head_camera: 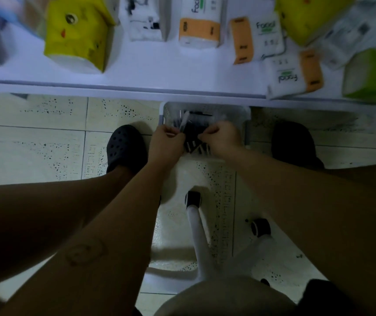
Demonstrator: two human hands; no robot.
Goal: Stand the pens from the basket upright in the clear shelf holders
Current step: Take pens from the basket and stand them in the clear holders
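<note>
A grey plastic basket (235,112) sits on the tiled floor just below the shelf edge, holding several dark pens (194,131). Both hands reach down into it. My left hand (166,142) has its fingers curled round a few pens, one pale pen sticking up from its grip. My right hand (222,139) pinches the dark bundle of pens from the right side. The pen ends show between the two hands. No clear holders are in view.
A white shelf (159,71) above carries tissue packs: a yellow pack (77,35), orange-and-white packs (199,21) and a green pack (371,76). My dark clogs (125,147) flank the basket. A white wheeled stool base (196,224) stands between my legs.
</note>
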